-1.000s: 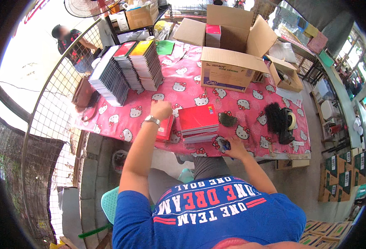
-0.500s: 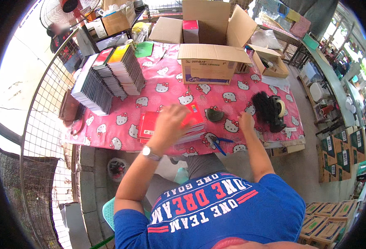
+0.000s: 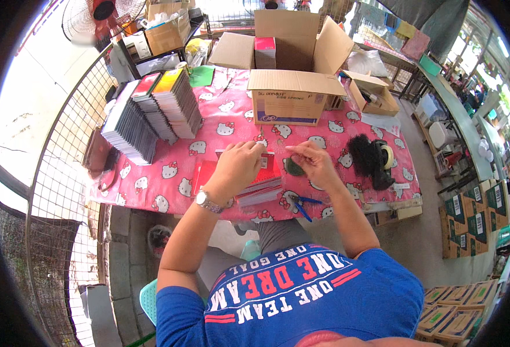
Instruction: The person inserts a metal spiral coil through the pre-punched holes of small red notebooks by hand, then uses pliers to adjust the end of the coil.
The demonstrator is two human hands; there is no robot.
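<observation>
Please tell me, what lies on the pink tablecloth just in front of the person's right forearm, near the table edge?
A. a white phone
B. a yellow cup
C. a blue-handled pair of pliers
C: the blue-handled pliers lie on the pink tablecloth below the right hand.

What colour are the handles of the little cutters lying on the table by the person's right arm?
Blue; the cutters show plainly in the head view, lying on the pink patterned tablecloth.

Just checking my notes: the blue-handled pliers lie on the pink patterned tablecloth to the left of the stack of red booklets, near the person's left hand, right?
Not quite. The head view shows the blue-handled pliers on the pink patterned tablecloth, but to the right of the stack of red booklets, below the person's right hand, not near the left hand.
</observation>
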